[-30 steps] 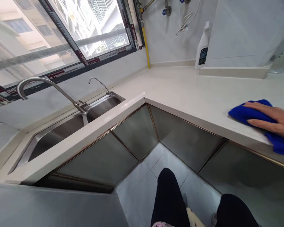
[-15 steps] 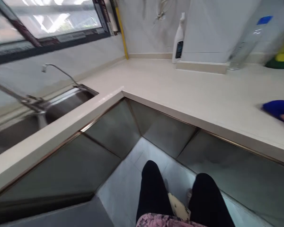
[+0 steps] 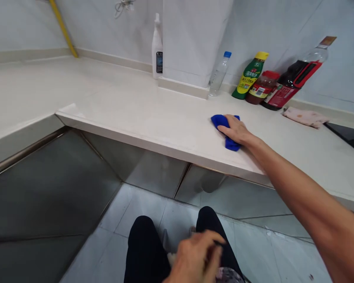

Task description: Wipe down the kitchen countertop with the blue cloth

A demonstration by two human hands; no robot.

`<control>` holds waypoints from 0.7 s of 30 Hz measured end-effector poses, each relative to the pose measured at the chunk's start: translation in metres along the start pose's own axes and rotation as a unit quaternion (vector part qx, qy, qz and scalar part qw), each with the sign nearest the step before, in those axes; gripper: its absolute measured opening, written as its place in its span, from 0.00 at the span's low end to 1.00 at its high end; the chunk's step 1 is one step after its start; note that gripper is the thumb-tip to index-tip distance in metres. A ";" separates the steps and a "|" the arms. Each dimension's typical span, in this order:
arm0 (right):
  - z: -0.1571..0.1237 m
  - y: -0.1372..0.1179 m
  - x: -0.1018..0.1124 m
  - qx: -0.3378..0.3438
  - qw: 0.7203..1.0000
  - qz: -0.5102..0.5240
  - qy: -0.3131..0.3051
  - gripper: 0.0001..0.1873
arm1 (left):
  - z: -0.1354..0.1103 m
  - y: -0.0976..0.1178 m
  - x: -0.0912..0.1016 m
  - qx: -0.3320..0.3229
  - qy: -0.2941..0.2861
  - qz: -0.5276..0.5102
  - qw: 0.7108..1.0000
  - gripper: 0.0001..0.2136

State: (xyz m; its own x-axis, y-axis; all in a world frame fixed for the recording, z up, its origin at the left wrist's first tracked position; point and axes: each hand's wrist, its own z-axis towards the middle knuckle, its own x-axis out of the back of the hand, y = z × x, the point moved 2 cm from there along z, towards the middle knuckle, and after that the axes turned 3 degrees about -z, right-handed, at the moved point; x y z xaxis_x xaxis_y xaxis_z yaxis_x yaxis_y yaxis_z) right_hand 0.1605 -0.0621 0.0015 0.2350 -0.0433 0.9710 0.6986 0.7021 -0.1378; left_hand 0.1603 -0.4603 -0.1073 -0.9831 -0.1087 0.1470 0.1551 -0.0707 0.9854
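My right hand presses a blue cloth flat against the white countertop, its fingers bent over the fabric. Parts of the cloth stick out to the left of the hand and below it. Low in the view, my left hand hovers in front of my legs, away from the counter. It is slightly blurred, with loosely curled fingers and a gap between thumb and forefinger; I see nothing held in it.
Along the wall stand a white spray bottle, a clear bottle, a green-and-yellow sauce bottle, a red-lidded jar and a large dark bottle. A folded pink cloth lies beside a black hob. A wall pillar juts out.
My view has swung right, taking the sink and window out of sight. The right hand and blue cloth now show fully, and my left hand has come into view below.
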 end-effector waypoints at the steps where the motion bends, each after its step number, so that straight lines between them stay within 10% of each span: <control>1: 0.009 -0.010 -0.005 0.012 1.000 0.004 0.000 0.32 | 0.006 -0.012 0.009 0.007 0.047 0.040 0.998 0.12; 11: 0.060 -0.059 -0.031 0.074 0.995 0.058 -0.035 0.31 | 0.079 -0.057 0.070 -0.104 0.197 0.399 0.889 0.24; 21: 0.053 -0.051 -0.028 0.095 0.987 0.126 -0.029 0.28 | 0.113 -0.070 0.058 -0.039 0.229 0.132 0.964 0.25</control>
State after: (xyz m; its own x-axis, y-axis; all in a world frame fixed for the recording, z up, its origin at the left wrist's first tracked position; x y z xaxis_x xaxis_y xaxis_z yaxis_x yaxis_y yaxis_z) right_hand 0.0827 -0.0590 -0.0087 0.3433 0.1868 0.9205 0.4825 0.8058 -0.3435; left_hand 0.0817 -0.3493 -0.1575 -0.7650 -0.5587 0.3202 0.4181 -0.0528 0.9069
